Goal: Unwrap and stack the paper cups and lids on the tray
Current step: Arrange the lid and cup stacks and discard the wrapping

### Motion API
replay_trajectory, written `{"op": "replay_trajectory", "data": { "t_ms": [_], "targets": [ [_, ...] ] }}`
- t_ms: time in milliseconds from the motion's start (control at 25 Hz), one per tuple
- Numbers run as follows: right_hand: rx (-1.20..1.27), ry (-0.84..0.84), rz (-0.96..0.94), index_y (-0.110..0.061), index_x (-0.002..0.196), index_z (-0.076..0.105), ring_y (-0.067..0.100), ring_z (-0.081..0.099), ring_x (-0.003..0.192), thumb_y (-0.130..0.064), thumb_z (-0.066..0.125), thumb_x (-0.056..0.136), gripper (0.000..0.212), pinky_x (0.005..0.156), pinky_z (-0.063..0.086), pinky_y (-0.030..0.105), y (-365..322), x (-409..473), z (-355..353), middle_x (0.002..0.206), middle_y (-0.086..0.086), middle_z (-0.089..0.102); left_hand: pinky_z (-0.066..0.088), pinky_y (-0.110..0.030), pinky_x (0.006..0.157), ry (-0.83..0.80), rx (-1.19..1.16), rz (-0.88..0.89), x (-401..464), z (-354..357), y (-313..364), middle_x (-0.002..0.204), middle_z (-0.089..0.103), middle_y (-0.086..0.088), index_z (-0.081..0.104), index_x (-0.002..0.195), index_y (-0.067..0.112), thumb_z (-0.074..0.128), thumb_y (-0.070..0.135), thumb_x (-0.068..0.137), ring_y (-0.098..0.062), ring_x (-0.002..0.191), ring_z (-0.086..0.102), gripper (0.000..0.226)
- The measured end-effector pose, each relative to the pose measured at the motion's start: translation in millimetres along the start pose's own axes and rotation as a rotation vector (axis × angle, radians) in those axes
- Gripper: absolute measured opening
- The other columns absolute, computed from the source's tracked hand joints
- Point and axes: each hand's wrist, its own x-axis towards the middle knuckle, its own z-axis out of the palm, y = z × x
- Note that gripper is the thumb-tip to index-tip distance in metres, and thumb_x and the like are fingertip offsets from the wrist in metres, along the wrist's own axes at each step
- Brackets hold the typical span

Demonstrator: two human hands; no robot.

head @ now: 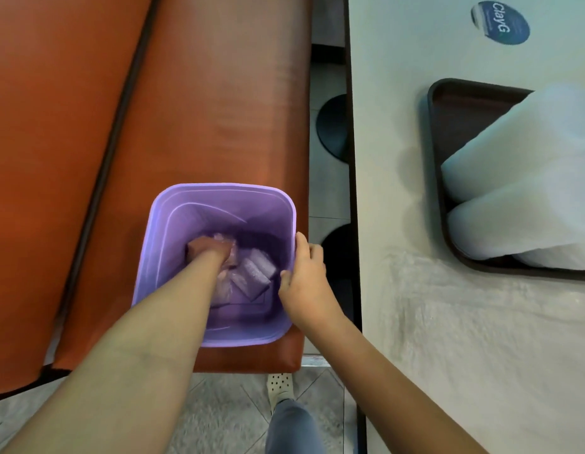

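Note:
A purple plastic bin (173,224) stands on the orange bench seat. My left hand (215,252) is deep inside it, pressed down into crumpled clear plastic wrap (251,273) at the bottom; its fingers are buried in the wrap. My right hand (305,273) grips the bin's right rim, thumb on the inner side. On the white table to the right, a dark brown tray (436,132) carries tall white stacks of cups or lids (520,178), which look blurred.
The orange padded bench (219,93) fills the left half. The white table (399,158) has a round blue sticker (500,22) at the far end. Black table bases (333,126) stand in the gap. A leg and a spotted shoe (279,386) are on the tiled floor.

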Motion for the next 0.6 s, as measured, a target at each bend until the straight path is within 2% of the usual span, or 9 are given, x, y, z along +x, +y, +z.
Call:
{"op": "replay_trajectory", "data": {
  "t_ms": [40, 80, 200, 320, 400, 520, 600],
  "targets": [
    [-0.029, 0.014, -0.036, -0.017, 0.148, 0.021, 0.027, 0.038, 0.123, 0.002, 0.046, 0.091, 0.066, 0.097, 0.035, 0.026, -4, -5, -5, 0.142, 0.007, 0.025, 0.045, -0.035, 0.091, 0.011, -0.019, 0.020, -12, -14, 5, 0.116, 0.061, -0.015, 0.060, 0.106, 0.012, 0.048, 0.036, 0.092, -0.031, 0.113, 0.056, 0.031],
    [-0.038, 0.028, -0.083, -0.017, 0.148, 0.023, 0.026, 0.037, 0.122, -0.001, 0.046, 0.092, 0.062, 0.096, 0.034, 0.025, -8, -11, -10, 0.141, 0.006, 0.026, 0.046, -0.037, 0.091, 0.045, -0.052, 0.026, -25, -31, 10, 0.112, 0.062, -0.015, 0.062, 0.104, 0.013, 0.048, 0.032, 0.092, -0.031, 0.112, 0.056, 0.027],
    [0.033, 0.081, -0.209, -0.017, 0.141, 0.038, 0.022, 0.047, 0.116, -0.007, 0.048, 0.093, 0.050, 0.099, 0.039, 0.027, -19, -33, -34, 0.136, 0.003, 0.037, 0.047, -0.039, 0.093, 0.216, -0.172, 0.037, -61, -80, 10, 0.121, 0.061, -0.019, 0.061, 0.116, 0.002, 0.048, 0.016, 0.090, -0.036, 0.112, 0.057, 0.032],
    [0.105, 0.151, -0.263, -0.014, 0.129, 0.052, 0.013, 0.053, 0.101, -0.008, 0.055, 0.091, 0.039, 0.093, 0.043, 0.022, -13, -56, -68, 0.120, 0.001, 0.050, 0.051, -0.035, 0.090, 0.350, -0.265, 0.134, -124, -108, 8, 0.123, 0.062, -0.012, 0.063, 0.118, 0.013, 0.047, 0.011, 0.083, -0.032, 0.108, 0.060, 0.038],
    [0.133, 0.205, -0.299, -0.012, 0.123, 0.056, 0.013, 0.053, 0.091, -0.007, 0.057, 0.089, 0.035, 0.084, 0.045, 0.020, -3, -71, -91, 0.112, 0.002, 0.053, 0.050, -0.029, 0.087, 0.352, -0.369, 0.257, -177, -108, 21, 0.123, 0.061, -0.004, 0.061, 0.122, 0.018, 0.049, 0.010, 0.086, -0.028, 0.107, 0.060, 0.039],
    [0.134, 0.283, -0.338, -0.013, 0.120, 0.058, 0.014, 0.054, 0.087, -0.010, 0.058, 0.089, 0.031, 0.072, 0.037, 0.013, 21, -98, -122, 0.110, 0.003, 0.055, 0.048, -0.027, 0.087, 0.318, -0.420, 0.484, -255, -83, 54, 0.117, 0.064, -0.001, 0.060, 0.122, 0.016, 0.054, 0.011, 0.087, -0.025, 0.104, 0.061, 0.036],
    [0.116, 0.325, -0.336, -0.015, 0.120, 0.058, 0.012, 0.052, 0.089, -0.011, 0.058, 0.089, 0.031, 0.071, 0.034, 0.010, 45, -116, -147, 0.110, 0.000, 0.055, 0.050, -0.024, 0.074, 0.221, -0.458, 0.631, -300, -54, 79, 0.108, 0.064, -0.001, 0.060, 0.121, 0.015, 0.057, 0.013, 0.088, -0.020, 0.089, 0.061, 0.033]
  ]
}}
